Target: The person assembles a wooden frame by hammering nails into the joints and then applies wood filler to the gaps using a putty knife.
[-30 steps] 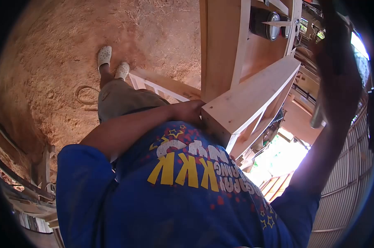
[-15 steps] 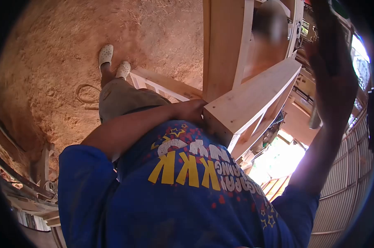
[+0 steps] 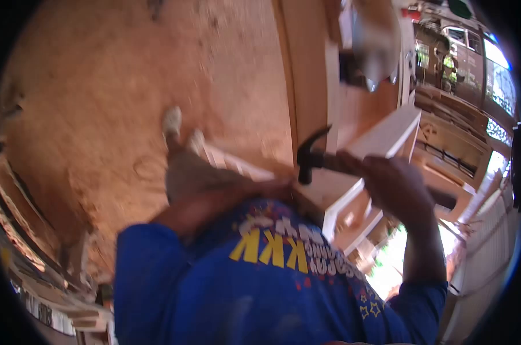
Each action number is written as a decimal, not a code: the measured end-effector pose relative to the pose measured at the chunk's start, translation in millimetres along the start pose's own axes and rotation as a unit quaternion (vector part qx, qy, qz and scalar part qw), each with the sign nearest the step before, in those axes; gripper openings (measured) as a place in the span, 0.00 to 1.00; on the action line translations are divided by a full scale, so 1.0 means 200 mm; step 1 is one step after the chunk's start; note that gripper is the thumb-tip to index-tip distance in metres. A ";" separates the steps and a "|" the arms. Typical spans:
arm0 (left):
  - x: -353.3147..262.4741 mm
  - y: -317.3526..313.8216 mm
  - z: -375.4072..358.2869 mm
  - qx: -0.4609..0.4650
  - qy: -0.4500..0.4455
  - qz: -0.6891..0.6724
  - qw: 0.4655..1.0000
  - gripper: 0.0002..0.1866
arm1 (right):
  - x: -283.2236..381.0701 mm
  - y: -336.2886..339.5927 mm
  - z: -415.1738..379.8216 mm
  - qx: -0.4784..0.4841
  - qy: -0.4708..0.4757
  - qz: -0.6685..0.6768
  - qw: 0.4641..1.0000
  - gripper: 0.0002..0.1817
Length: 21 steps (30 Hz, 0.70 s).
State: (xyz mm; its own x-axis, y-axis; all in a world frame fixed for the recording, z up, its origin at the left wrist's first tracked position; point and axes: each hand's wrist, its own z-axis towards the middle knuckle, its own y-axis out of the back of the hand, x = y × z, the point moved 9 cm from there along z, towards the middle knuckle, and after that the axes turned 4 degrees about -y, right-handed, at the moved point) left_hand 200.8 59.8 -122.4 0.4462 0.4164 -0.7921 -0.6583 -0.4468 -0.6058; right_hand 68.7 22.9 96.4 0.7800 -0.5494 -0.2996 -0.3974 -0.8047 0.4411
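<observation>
My right hand (image 3: 395, 187) is closed around the handle of a claw hammer (image 3: 312, 158). The hammer's dark head hangs above the near end of a pale wooden frame (image 3: 381, 138), its claw curving toward the top of the view. Whether the head touches the wood cannot be told. At the frame's near corner, my left hand (image 3: 279, 188) grips the wood, with its fingers mostly hidden and blurred. The frame's near end lies close against the blue shirt (image 3: 260, 287).
A broad upright wooden panel (image 3: 309, 75) stands beyond the frame. Near its top is a blurred pale object (image 3: 376, 34). A slatted wooden piece (image 3: 237, 161) is by my feet on the brown dirt floor (image 3: 99, 115). Corrugated sheeting (image 3: 485, 264) is at the right.
My right hand has come down from its raised position, bringing the hammer over the frame's near end. My left hand stays at the corner, while the whole view has shifted slightly.
</observation>
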 end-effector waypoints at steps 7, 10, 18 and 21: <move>0.10 0.00 0.02 0.036 0.032 -0.072 0.996 0.47 | -0.11 -0.12 -0.33 -0.230 -0.104 0.255 0.933 0.35; -0.05 -0.02 -0.07 -0.003 0.036 -0.020 0.999 0.49 | -0.17 -0.25 -0.53 -0.343 -0.157 0.395 0.838 0.36; -0.67 -0.25 -0.31 -0.165 -0.041 0.477 0.862 0.53 | -0.24 -0.75 -0.73 -0.470 -0.208 0.524 0.679 0.38; -0.71 -0.28 -0.32 -0.171 -0.024 0.525 0.834 0.51 | -0.21 -0.85 -0.78 -0.482 -0.255 0.519 0.659 0.38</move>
State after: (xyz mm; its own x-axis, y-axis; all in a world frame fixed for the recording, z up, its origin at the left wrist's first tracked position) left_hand 212.9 -25.7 18.7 -0.2976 -0.3180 -0.9002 -0.4560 -0.7811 0.4266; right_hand 179.1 218.8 166.4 -0.0314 -0.8929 0.4491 0.0938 0.4448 0.8907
